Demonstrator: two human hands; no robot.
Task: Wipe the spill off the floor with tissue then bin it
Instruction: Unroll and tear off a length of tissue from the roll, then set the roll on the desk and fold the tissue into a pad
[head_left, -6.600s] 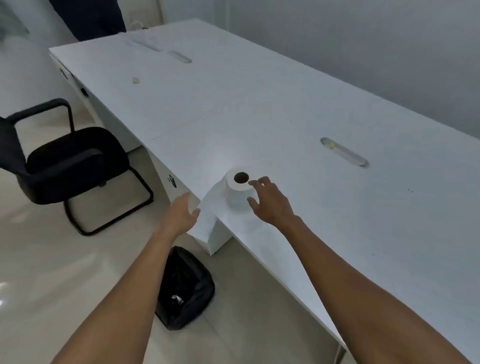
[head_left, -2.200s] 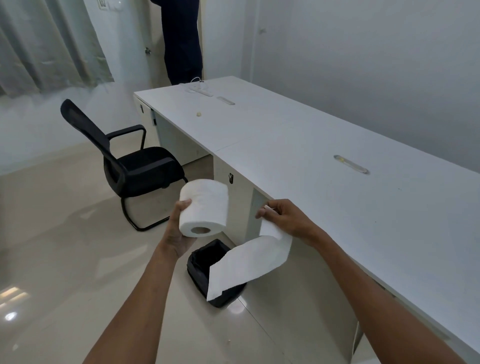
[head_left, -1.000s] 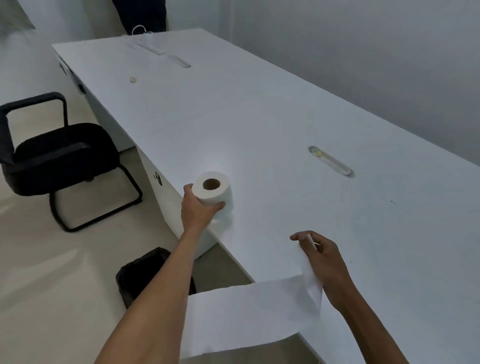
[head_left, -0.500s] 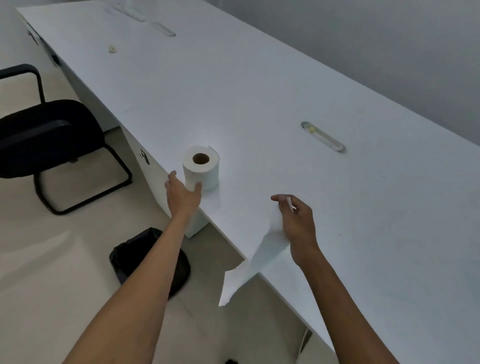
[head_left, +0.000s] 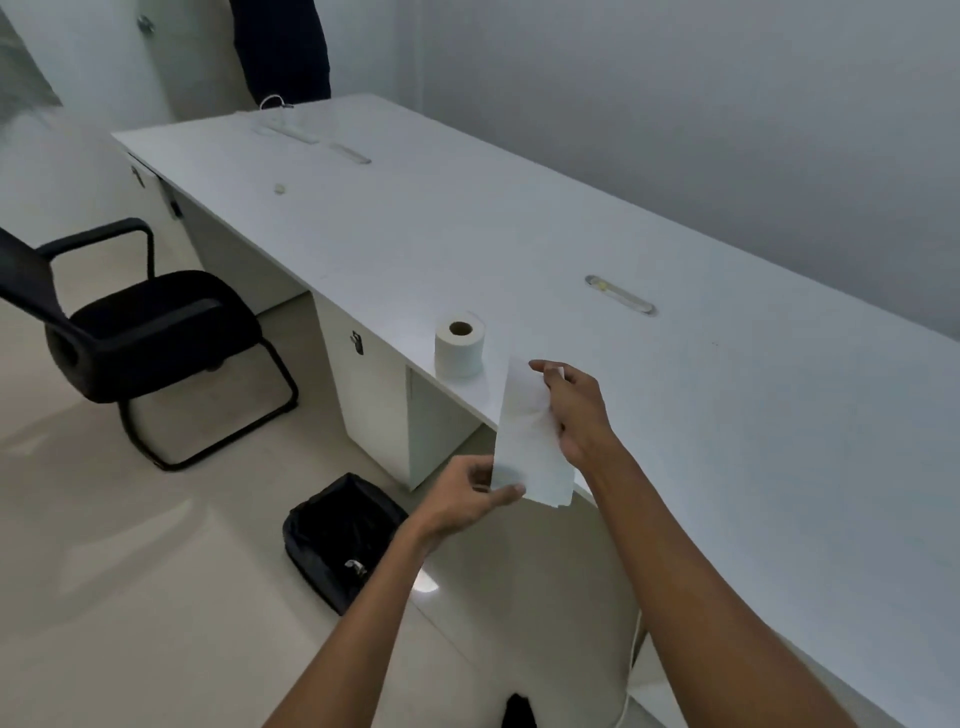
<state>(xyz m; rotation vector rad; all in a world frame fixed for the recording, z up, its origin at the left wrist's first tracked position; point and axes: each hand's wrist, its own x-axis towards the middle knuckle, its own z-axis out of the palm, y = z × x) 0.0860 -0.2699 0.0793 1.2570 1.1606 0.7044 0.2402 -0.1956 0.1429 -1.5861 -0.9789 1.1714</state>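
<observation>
A torn strip of white tissue (head_left: 527, 444) hangs in front of the table edge, held by both hands. My right hand (head_left: 576, 410) pinches its top end, and my left hand (head_left: 470, 499) pinches its lower end between thumb and fingers. The tissue roll (head_left: 460, 345) stands upright on the white table (head_left: 727, 415) near the edge, apart from both hands. A black-lined bin (head_left: 343, 535) sits on the pale floor (head_left: 130, 597) below my left forearm. No spill can be made out on the floor.
A black office chair (head_left: 135, 332) stands at the left beside the table. White drawer cabinets (head_left: 374, 410) sit under the table behind the bin. A person in dark clothing (head_left: 283, 49) stands at the table's far end. A grey wall runs along the right.
My left hand let go of the roll, which now stands alone on the table, and took hold of the strip's lower end. The strip now hangs between both hands.
</observation>
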